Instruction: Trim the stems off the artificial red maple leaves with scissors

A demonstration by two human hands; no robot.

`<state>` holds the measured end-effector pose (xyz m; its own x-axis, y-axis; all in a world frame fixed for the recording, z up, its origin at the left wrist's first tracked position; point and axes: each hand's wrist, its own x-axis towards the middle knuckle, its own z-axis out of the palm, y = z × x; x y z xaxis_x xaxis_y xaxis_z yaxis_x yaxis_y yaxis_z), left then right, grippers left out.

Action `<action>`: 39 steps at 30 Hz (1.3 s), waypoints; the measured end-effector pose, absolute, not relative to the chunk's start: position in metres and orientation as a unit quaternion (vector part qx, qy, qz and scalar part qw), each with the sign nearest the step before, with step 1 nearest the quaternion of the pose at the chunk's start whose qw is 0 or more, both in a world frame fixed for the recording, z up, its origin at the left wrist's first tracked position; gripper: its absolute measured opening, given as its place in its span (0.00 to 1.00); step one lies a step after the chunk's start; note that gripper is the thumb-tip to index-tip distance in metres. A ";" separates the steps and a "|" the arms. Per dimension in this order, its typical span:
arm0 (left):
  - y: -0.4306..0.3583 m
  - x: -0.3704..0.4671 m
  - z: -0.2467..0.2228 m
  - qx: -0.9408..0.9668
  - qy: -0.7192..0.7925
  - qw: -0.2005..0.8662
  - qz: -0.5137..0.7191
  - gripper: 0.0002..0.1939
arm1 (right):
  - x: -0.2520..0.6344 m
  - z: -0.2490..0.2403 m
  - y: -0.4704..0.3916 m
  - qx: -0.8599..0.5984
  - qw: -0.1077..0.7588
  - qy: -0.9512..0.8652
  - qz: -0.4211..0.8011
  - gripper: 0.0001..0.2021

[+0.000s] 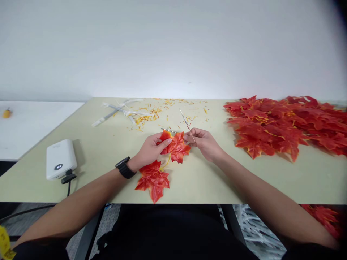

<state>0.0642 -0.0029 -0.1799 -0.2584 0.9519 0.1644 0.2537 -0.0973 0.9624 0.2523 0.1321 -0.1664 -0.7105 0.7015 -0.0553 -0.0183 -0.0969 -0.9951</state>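
Note:
My left hand (153,148) pinches a red maple leaf (177,147) with yellow edges between thumb and fingers. A second red leaf (154,181) lies below it near the table's front edge, joined by a yellow stem (167,163). In my right hand (202,142) is a pair of small metal scissors (185,119); the blades are spread, one pointing up and away, the other lying along the held leaf's upper edge. My right fingertips are close to the leaf's right side.
A large pile of red leaves (271,126) covers the right side. Clear plastic strips (108,115) and yellow-orange scraps (154,112) lie at the back. A white power bank (61,159) with a black cable sits on the left. More leaves (322,216) show below the table.

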 end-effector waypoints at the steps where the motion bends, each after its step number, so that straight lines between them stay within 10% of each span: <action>1: -0.003 0.064 -0.180 0.514 0.586 0.331 0.532 0.16 | 0.252 -0.166 0.131 -0.273 0.266 -0.621 0.685 0.23; 26: -0.003 0.063 -0.179 0.522 0.574 0.349 0.526 0.15 | 0.249 -0.168 0.134 -0.279 0.313 -0.603 0.679 0.19; 35: -0.001 0.057 -0.175 0.636 0.604 0.021 0.480 0.22 | 0.249 -0.170 0.136 -0.270 0.334 -0.596 0.679 0.17; 39: -0.023 0.047 -0.145 0.753 0.494 -0.207 0.381 0.03 | 0.248 -0.169 0.136 -0.276 0.341 -0.596 0.673 0.17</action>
